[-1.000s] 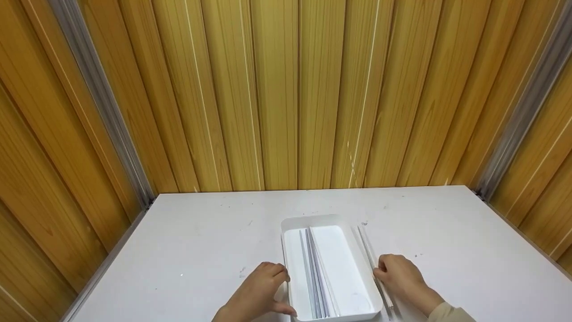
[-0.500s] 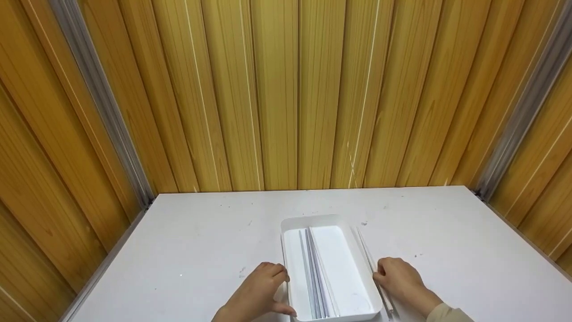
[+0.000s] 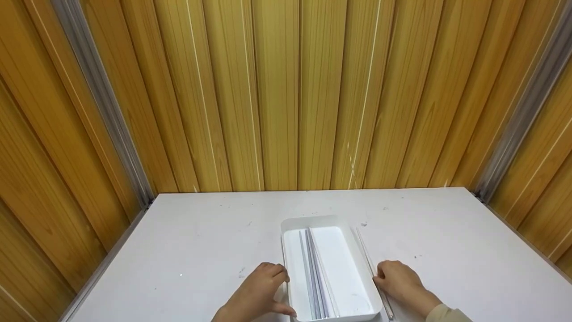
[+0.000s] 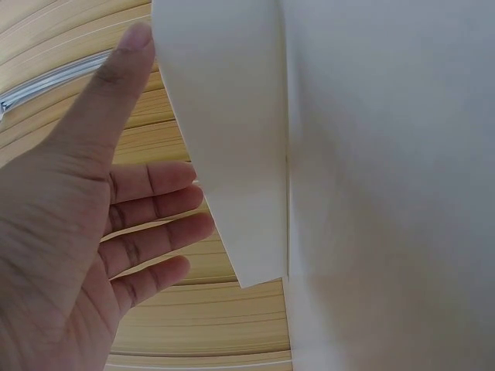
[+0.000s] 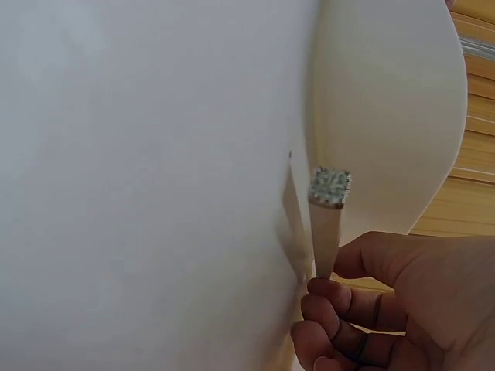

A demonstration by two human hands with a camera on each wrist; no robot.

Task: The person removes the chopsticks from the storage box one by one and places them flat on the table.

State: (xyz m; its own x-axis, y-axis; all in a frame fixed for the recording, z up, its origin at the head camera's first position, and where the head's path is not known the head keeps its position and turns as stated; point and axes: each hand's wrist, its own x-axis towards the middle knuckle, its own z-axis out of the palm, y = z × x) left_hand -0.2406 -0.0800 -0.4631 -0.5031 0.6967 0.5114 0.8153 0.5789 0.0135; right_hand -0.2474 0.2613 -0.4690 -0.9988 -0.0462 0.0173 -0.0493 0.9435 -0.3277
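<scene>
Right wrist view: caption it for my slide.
A bare right hand holds a slender pale stick with a speckled square end beside a white round-cornered tray.

A white tray (image 3: 351, 286) holds several slim sticks (image 3: 315, 279) lengthwise, and a square-ended stick (image 3: 388, 307) runs just right of it.

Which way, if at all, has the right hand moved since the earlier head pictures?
Yes, slightly: in the head view, the right hand has come a little toward the near end of the white box, beside its right wall.
</scene>
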